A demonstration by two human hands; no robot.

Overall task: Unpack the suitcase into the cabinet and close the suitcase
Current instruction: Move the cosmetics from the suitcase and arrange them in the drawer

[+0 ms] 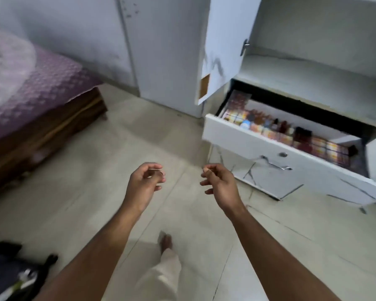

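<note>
Nearest the cam: both forearms run up from the bottom edge, w/ a bare foot (165, 241) and pale trouser leg (161, 276) on the floor (96, 192) between them.

Open room: wide bare tile ahead of the fingers and to their left, up to the bed (37, 109) w/ purple cover. Right of the fingers the pulled-out drawer (269, 148) juts into the floor space, its front corner just beyond the right fingertips. Above it the cabinet (313, 68) stands w/ door (224, 46) swung open toward the hands; bare shelf inside.

Pose: left hand (144, 183) and right hand (218, 181) held out at about the same height, apart, palms turned toward each other. Fingers of both loosely curled, released, holding nothing.

Suitcase (11, 274): dark, on the floor behind and left of the left fingers, at the bottom-left corner, only partly in view, blurred; cannot tell if open.

Drawer holds a row of small bottles and boxes (276, 129); labels too blurred to read. No legible writing anywhere.
</note>
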